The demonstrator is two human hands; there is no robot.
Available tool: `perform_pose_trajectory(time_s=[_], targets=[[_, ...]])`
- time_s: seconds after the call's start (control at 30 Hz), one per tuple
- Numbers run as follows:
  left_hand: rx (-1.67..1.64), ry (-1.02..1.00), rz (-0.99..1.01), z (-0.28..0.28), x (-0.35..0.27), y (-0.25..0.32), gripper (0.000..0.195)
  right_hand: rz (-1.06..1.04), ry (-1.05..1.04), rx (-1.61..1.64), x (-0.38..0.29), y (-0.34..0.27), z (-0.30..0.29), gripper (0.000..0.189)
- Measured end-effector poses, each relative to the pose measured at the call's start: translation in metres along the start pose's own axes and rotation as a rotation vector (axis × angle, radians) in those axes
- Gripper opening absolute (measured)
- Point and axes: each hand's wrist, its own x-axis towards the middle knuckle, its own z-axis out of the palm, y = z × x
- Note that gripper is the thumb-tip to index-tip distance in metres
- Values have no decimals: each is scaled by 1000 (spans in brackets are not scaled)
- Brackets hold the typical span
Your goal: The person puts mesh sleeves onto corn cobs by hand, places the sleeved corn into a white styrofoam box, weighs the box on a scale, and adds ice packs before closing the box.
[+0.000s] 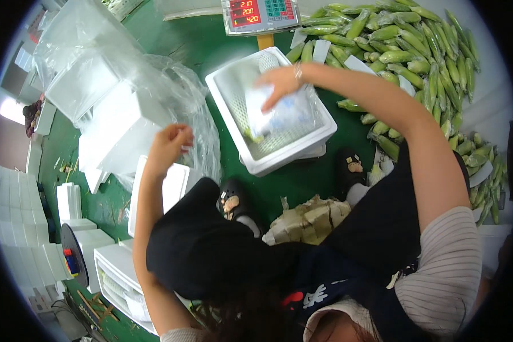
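Note:
My right hand (280, 85), blurred, reaches into an open white foam box (256, 162) on the floor before me. Its fingers and thumb are spread over a white plastic pack (288, 111) with faint blue print, and the hand seems to touch it. White foam netting (241, 113) lines the box, with a bit of green and yellow produce (253, 136) showing low on the left. Left of the box, my left hand (175, 139) hangs in the air near clear plastic sheeting (203, 124). Its fingers are loosely curled, with nothing visible in them.
A digital scale display (263, 16) on a yellow post stands behind the box. Wrapped corn cobs (402, 55) pile up at the right. Bagged foam boxes (119, 115) stand at left, a filled foam box (124, 282) lower left. A taped bundle (310, 218) lies between my feet.

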Motion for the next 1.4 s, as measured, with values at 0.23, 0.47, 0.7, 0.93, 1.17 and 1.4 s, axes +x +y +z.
perform_pose_trajectory(time_s=[0.23, 0.47, 0.7, 0.93, 1.17, 1.4], targets=[[207, -266, -196, 4, -16, -12, 27, -470, 380, -289, 4, -2, 77, 47], [539, -365, -26, 57, 39, 26, 39, -11, 472, 156, -2, 10, 76, 37], [457, -267, 142, 129, 57, 11, 67, 13, -193, -184, -16, 0, 30, 67], [527, 5, 575, 119, 48, 45, 49, -184, 858, -787, -38, -8, 54, 24], [601, -405, 710, 118, 18, 18, 36, -267, 489, -371, -90, -23, 92, 36], [881, -398, 546, 107, 36, -14, 5, -145, 192, -425, -39, -8, 65, 100]])
